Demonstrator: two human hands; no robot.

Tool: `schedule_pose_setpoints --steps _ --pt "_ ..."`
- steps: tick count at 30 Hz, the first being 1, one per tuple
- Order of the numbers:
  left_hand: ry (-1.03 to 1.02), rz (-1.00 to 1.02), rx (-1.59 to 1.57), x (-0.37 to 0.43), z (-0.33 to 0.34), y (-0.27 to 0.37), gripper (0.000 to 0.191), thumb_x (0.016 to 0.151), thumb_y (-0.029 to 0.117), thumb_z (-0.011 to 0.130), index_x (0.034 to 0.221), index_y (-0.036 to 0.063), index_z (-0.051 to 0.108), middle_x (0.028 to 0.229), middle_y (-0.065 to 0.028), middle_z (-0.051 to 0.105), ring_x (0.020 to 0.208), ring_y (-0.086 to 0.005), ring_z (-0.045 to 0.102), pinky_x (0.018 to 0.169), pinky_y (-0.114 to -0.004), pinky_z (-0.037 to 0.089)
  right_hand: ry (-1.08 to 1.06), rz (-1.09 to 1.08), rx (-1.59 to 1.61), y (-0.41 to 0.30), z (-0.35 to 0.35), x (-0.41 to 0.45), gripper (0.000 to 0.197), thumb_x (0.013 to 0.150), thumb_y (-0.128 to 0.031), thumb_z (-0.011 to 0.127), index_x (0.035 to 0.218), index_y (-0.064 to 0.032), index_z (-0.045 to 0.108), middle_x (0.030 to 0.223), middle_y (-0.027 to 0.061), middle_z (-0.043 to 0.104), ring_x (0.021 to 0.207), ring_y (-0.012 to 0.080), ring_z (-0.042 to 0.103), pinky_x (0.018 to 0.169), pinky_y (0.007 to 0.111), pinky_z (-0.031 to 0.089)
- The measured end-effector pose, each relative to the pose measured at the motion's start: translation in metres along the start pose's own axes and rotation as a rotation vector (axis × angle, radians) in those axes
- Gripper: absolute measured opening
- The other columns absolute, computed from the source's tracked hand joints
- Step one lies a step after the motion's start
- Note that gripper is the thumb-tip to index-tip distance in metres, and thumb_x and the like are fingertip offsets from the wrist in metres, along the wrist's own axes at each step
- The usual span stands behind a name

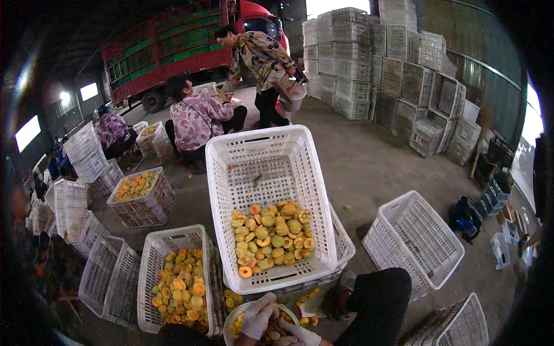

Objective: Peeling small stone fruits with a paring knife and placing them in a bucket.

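My left hand (256, 319), in a pale glove, is over a round bowl (229, 322) at the bottom centre, its fingers bent. Close beside it, low in the picture, is my right hand (301, 334), gloved too. Brownish pieces lie between the hands, too unclear to name or to tell whether they are gripped. Yellow fruit pieces (237, 324) show inside the bowl. Just beyond stands a tilted white plastic crate (216, 190) with halved yellow-orange fruit (272, 235) gathered at its near end. Another white crate (145, 277) of the same fruit is at the left.
Open white crates stand right (415, 242), lower right (469, 324) and left (101, 277). A fruit-filled crate (143, 207) is farther left. Beyond, a person squats (197, 119) and another bends over (264, 60). Stacked crates (352, 65) and a red truck (173, 47) are behind.
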State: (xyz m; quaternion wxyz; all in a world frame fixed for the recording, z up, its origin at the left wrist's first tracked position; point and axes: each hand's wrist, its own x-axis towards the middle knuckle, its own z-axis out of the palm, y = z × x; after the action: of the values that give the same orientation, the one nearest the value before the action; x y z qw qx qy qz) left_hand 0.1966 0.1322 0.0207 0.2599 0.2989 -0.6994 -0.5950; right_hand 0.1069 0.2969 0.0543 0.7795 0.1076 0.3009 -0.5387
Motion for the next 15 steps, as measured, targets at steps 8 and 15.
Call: schedule_pose_setpoints --steps 8,15 --pt "-0.082 0.036 0.059 0.000 0.001 0.017 0.026 0.093 0.008 0.060 0.115 -0.0016 0.070 0.085 -0.0103 0.072 0.076 -0.0163 0.067 0.074 -0.030 0.055 0.028 0.172 -0.091 -0.010 0.037 -0.012 0.052 0.098 -0.066 0.040 0.090 -0.0173 0.056 0.052 -0.0085 0.034 0.037 0.0095 0.026 0.036 0.025 0.021" --pt "-0.046 0.086 0.156 -0.002 -0.002 -0.007 0.024 0.091 0.010 0.065 0.113 0.0002 0.071 0.092 -0.0105 0.075 0.081 -0.0174 0.070 0.078 -0.031 0.056 0.239 0.061 -0.296 -0.003 0.058 -0.008 0.057 0.096 -0.071 0.039 0.084 -0.0171 0.054 0.051 -0.0076 0.033 0.035 0.0098 0.025 0.034 0.025 0.019"
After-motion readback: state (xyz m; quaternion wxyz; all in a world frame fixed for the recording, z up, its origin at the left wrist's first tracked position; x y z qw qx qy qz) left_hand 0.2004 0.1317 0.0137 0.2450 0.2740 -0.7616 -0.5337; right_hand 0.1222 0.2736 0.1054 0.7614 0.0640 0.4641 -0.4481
